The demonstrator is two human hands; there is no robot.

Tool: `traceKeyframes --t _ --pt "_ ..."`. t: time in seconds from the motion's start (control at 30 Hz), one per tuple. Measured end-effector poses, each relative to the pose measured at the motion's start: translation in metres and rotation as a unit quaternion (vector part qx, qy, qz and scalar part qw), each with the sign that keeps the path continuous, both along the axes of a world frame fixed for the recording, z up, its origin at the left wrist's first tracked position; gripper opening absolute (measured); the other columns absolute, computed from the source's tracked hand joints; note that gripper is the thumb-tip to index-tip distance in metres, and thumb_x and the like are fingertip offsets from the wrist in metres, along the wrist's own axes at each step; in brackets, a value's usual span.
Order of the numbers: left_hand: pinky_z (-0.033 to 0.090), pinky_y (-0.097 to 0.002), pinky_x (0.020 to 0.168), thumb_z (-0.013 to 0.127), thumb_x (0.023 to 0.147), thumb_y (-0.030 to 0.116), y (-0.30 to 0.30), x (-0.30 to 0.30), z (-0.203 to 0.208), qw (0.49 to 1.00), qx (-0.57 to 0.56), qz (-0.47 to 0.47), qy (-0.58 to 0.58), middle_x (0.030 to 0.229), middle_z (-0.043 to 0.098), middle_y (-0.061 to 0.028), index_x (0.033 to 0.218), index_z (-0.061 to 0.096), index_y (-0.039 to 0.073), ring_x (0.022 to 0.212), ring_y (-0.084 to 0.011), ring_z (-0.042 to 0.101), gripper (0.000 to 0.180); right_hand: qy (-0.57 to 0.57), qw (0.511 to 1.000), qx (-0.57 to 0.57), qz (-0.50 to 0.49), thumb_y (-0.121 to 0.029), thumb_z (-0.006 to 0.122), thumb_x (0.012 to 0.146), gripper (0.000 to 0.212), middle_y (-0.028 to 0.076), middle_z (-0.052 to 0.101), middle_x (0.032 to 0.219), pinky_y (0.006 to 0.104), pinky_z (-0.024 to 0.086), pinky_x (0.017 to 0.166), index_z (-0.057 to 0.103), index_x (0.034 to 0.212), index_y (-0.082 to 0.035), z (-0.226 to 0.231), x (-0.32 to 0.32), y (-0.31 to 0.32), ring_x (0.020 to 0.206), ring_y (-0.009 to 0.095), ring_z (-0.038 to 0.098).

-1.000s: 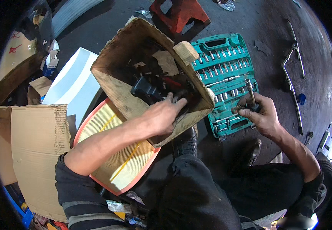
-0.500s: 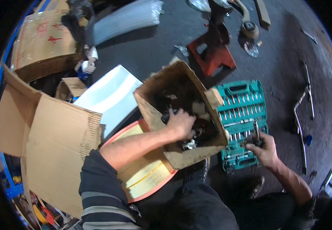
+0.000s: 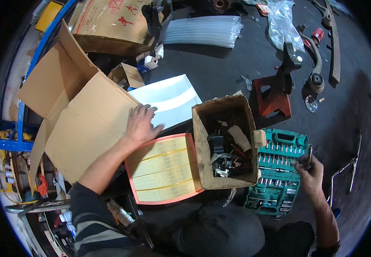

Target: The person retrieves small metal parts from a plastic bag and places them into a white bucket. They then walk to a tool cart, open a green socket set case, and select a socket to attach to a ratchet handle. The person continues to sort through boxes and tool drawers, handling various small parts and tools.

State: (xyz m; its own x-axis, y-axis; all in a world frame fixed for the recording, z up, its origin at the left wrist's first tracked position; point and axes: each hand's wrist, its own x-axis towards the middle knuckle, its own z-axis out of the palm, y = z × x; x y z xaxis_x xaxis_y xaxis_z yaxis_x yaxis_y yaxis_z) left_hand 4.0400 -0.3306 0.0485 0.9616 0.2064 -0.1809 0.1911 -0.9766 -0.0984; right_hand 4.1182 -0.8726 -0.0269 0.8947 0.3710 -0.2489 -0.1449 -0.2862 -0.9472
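My left hand [image 3: 141, 125] is open, its fingers apart, over the edge of a large opened cardboard box [image 3: 93, 124] and beside a white flat box [image 3: 172, 96]. Just below it lies a pleated air filter [image 3: 164, 171] with a pink rim. A worn cardboard carton [image 3: 226, 182] stands to the right, holding a black part, metal pieces and scraps. My right hand [image 3: 312, 173] is closed round a slim, shiny metal tool [image 3: 309, 153] whose kind I cannot make out. Close to that hand, a green socket set case [image 3: 279, 143] lies open with rows of sockets and bits.
A red metal stand [image 3: 271, 100] sits beyond the case. Farther right are a curved metal arm [image 3: 316, 58], a clear plastic bag [image 3: 282, 23] and a long jointed metal rod [image 3: 344, 167]. Bundled clear tubes [image 3: 204, 31] lie at the back. A blue metal frame [image 3: 21, 115] runs along the left.
My left hand has come out of the worn carton and moved left to the cardboard and white box. The right hand keeps the metal tool near the case. My view has shifted left.
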Motion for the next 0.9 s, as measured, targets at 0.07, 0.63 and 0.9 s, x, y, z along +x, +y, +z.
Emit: traceKeyframes --t 0.07,0.63,0.9 --pt "0.022 -0.0768 0.109 0.077 0.082 0.028 0.030 -0.017 0.010 0.973 0.129 0.028 0.188 0.145 0.043 -0.0179 0.140 0.052 0.016 0.142 -0.0419 0.035 0.064 0.025 1.000 0.005 -0.012 0.001 0.071 0.085 0.017 0.000 0.060 0.084 0.0248 0.043 0.066 0.063 0.100 -0.001 0.005 0.018 0.007 0.072 0.007 0.053" --pt "0.007 -0.0780 0.114 0.062 0.086 0.008 0.086 -0.124 0.088 0.953 0.190 0.076 0.225 0.170 0.005 -0.0111 0.161 0.013 0.007 0.156 -0.0366 0.005 0.090 0.225 0.961 -0.040 0.155 -0.013 0.068 0.094 0.025 0.010 0.070 0.092 0.0325 0.050 0.078 0.067 0.111 0.005 0.091 -0.057 0.181 0.085 0.014 0.061" --pt "0.044 -0.0431 0.108 0.048 0.086 -0.011 0.185 -0.133 0.323 0.991 0.102 0.058 -0.058 0.144 0.052 -0.0239 0.152 0.038 0.004 0.128 -0.0413 0.054 0.068 0.288 0.936 -0.144 0.144 -0.016 0.069 0.090 0.025 0.009 0.065 0.082 0.0334 0.049 0.072 0.066 0.106 0.003 0.175 -0.116 0.182 0.076 0.016 0.058"
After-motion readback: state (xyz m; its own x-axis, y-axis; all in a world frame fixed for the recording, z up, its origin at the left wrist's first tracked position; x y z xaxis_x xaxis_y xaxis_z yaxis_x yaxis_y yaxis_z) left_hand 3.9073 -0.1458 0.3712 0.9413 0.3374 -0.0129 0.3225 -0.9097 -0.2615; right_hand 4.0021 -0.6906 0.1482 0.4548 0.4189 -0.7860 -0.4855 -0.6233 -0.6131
